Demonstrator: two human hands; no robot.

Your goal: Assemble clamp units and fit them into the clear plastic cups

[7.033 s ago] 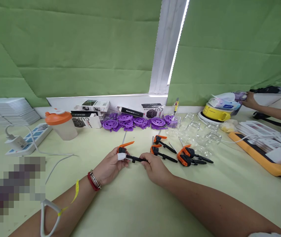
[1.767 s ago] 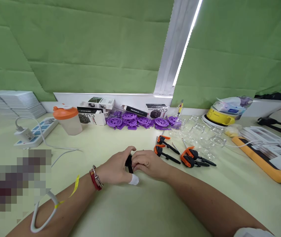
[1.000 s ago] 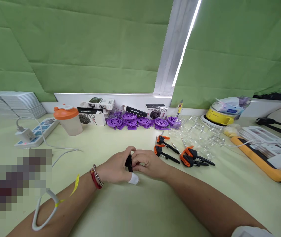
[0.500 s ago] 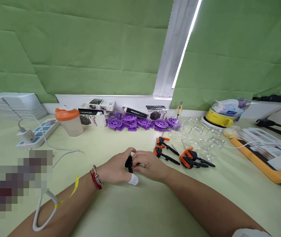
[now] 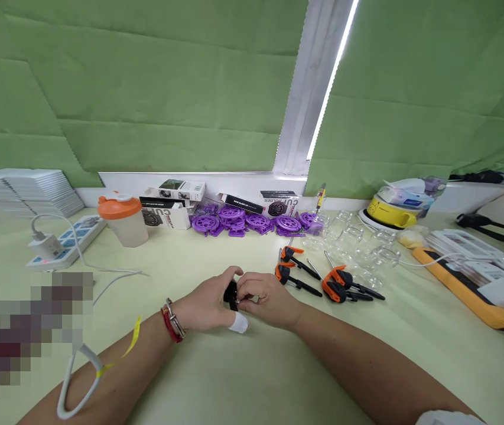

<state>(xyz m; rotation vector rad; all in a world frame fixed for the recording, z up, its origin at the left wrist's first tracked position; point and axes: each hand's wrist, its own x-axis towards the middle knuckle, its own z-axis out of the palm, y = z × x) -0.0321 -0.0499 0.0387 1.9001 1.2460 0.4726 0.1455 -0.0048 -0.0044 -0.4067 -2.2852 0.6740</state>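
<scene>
mostly hidden: small black clamp (image 5: 232, 293) pinched between left hand (image 5: 207, 305) and right hand (image 5: 266, 298), low over the table (image 5: 243, 378). likely light, stiff plastic; best gripped by its body.

Orange-and-black clamps (image 5: 328, 285) loose on the surface (image 5: 243, 378) — four; orange-lidded shaker bottle (image 5: 122, 219) — one; power strip (image 5: 63, 242) — one; yellow bowl (image 5: 389, 213) — one; purple reels (image 5: 256, 221) and clear jars (image 5: 358, 239) — clustered, uncountable.

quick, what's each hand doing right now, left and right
Left hand: closed on a small black clamp.
Right hand: closed on the same clamp; its grip is mostly hidden.
</scene>
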